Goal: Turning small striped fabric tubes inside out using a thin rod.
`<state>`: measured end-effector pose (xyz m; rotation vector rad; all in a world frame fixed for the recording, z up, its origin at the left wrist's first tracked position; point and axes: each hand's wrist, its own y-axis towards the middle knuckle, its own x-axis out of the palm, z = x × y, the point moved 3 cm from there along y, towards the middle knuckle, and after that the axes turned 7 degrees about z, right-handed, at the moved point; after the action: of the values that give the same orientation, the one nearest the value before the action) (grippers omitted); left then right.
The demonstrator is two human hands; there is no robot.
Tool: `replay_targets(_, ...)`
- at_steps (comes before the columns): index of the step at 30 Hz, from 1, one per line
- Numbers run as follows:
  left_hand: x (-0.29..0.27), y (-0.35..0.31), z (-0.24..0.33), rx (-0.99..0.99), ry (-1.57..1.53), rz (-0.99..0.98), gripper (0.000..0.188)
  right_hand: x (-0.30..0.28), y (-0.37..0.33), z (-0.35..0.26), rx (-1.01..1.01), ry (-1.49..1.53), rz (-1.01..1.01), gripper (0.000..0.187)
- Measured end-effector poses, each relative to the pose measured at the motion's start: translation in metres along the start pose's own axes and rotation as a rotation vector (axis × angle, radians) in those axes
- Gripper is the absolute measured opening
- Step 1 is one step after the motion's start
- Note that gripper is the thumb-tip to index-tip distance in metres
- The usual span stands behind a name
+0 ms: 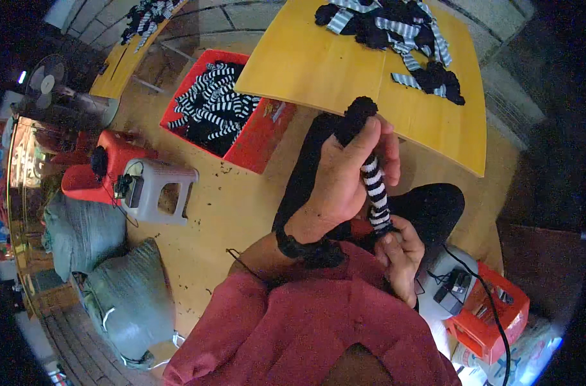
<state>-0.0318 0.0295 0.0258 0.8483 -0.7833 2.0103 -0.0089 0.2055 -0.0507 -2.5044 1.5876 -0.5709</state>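
Note:
Between my hands is a slim fabric tube (375,186) with black and white stripes and a fuzzy black end; it looks like a plush toy's limb. My left hand (341,164) grips the fuzzy end, thumb pressed on it and the other fingers curled behind. At the lower end, close to my body, my right hand (401,254) pinches the tube's dark edge between thumb and fingers. The tube stands nearly lengthwise away from me, over my lap. Part of it is hidden behind my left palm.
A yellow table (306,61) ahead bears a pile of striped and black pieces (402,32). Left of it, a red bin (241,151) holds many striped tubes. Grey and red stools (161,193), stuffed sacks (129,296) and a fan (47,83) stand at left; another red stool (492,315) is at right.

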Motion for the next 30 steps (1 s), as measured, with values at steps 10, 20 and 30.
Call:
replay_targets(10,-0.007,-0.009,-0.009,0.026,-0.149,-0.132,0.028,0.007,-0.007,0.011,-0.169,0.062,0.123,0.03)
replay_targets(20,-0.01,-0.003,0.006,0.292,0.065,0.076,0.028,0.013,-0.008,0.013,-0.155,0.055,0.145,0.027)
replay_targets(30,-0.009,-0.022,-0.022,0.142,0.084,-0.013,0.017,0.02,0.012,-0.019,0.085,0.373,-0.05,0.03)
